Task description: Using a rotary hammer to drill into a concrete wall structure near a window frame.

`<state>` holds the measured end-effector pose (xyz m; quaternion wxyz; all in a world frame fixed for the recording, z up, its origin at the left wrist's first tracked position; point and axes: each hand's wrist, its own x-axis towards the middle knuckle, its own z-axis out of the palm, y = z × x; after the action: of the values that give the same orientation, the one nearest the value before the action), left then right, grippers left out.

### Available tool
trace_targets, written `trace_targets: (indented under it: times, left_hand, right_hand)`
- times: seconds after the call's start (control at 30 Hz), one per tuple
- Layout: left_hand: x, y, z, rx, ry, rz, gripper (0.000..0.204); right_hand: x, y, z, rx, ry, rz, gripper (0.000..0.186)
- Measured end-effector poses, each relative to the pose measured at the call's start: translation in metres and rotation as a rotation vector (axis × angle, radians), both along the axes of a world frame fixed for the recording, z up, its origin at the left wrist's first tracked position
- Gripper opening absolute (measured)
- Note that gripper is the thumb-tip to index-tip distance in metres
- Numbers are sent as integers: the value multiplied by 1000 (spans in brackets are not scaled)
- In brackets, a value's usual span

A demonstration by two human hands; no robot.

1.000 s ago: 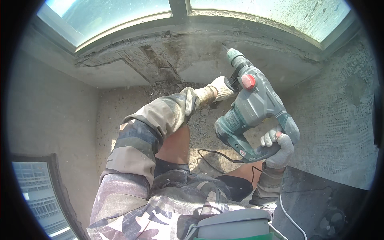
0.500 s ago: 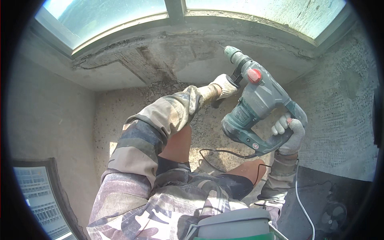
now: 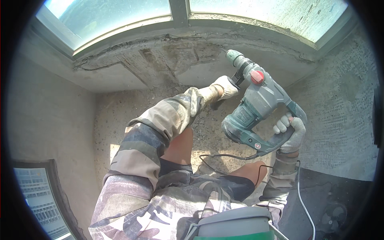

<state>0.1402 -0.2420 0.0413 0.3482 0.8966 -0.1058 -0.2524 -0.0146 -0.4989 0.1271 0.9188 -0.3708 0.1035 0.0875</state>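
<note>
I hold a grey-green rotary hammer drill [image 3: 260, 105] with a red switch, angled up and left toward the chipped concrete wall [image 3: 156, 60] below the window. My gloved left hand [image 3: 226, 87] is closed on its black side handle, beside the drill's collar. My gloved right hand [image 3: 292, 134] grips the rear handle lower down at the right. The thin bit points at the wall; I cannot tell if it touches. A black cord [image 3: 218, 155] hangs from the drill's base past my knees.
Window frames [image 3: 179, 14] run overhead, with plastered walls [image 3: 56, 120] at both sides and another window [image 3: 40, 200] low left. Rubble [image 3: 160, 102] lies on the concrete floor [image 3: 112, 112]. A fan [image 3: 332, 218] stands on a dark surface at lower right, by a white cable [image 3: 305, 212].
Compared with a second ago, the drill and my right hand sit further right. In the last half second the drill's nose has dipped slightly, both hands still gripping it.
</note>
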Motion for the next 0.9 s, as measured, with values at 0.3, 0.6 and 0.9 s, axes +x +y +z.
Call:
trace_targets:
  times: [0.3,0.6,0.9]
  left_hand:
    - [6,7,3,30,48,0,40]
    - [1,42,-5,31,61,-77,44]
    - [-42,73,12,-198,182,42,42]
  right_hand:
    - [-4,16,6,25,54,-61,9]
    - [-54,92,4,-56,33,-117,5]
    - [-111,150,-18,-193,0,-95,10]
